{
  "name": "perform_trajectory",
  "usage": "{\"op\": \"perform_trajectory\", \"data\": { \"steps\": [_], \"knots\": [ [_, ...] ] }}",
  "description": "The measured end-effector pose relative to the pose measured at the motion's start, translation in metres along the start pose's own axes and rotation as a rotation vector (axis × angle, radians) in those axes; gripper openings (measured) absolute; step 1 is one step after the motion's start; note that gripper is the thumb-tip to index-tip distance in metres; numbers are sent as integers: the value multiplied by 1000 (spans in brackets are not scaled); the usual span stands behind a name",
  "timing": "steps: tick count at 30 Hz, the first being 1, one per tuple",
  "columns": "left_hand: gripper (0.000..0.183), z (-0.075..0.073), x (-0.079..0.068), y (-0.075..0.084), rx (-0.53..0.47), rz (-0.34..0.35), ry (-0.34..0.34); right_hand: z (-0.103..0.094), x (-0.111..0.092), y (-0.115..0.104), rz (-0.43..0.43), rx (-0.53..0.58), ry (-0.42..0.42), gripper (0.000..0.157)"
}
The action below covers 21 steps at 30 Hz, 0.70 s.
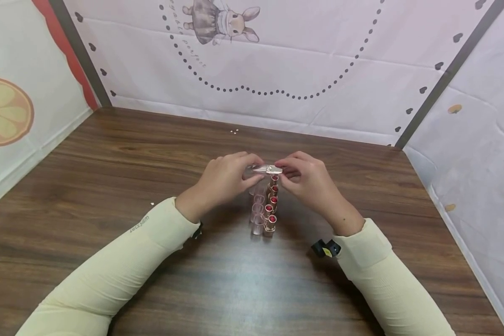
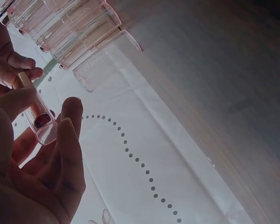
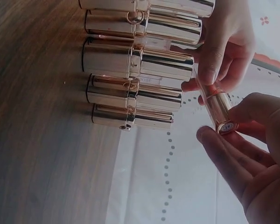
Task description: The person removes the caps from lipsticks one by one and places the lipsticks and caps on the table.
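Observation:
Above the far end of two rows on the table, both hands hold one lipstick lying sideways. My left hand pinches its clear cap, which covers the dark red tip. My right hand grips the gold base between thumb and fingers; a round label shows on its end. Below the hands, several uncapped gold lipsticks with red tips stand upright in a row. Just left of them runs a row of clear caps, standing open end up.
The brown wood table is bounded by printed cloth walls at the back and sides. Tiny white bits lie near the back edge, and another white speck lies beside the left sleeve.

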<state>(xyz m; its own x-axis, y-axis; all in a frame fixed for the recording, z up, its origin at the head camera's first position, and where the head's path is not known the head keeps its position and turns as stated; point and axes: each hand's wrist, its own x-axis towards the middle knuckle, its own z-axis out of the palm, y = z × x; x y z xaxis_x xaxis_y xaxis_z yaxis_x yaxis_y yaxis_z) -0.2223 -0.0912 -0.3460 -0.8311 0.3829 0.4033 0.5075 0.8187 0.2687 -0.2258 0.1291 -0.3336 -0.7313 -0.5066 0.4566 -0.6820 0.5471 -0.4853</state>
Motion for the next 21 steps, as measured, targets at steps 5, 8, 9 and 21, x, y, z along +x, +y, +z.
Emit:
{"op": "perform_trajectory", "data": {
  "steps": [5, 8, 9, 21],
  "knots": [
    [29, -1, 0, 0, 18, 11, 6, 0, 0, 1, -22, -58, -3, 23],
    [28, 0, 0, 0, 18, 30, 10, 0, 0, 2, -15, -71, -16, 24],
    [28, 0, -1, 0, 18, 35, 11, 0, 0, 2, -12, -75, -19, 25],
    [27, -1, 0, 2, 6, 46, -1, -1, -1, 2, 40, -164, -76, 32]
  ]
}}
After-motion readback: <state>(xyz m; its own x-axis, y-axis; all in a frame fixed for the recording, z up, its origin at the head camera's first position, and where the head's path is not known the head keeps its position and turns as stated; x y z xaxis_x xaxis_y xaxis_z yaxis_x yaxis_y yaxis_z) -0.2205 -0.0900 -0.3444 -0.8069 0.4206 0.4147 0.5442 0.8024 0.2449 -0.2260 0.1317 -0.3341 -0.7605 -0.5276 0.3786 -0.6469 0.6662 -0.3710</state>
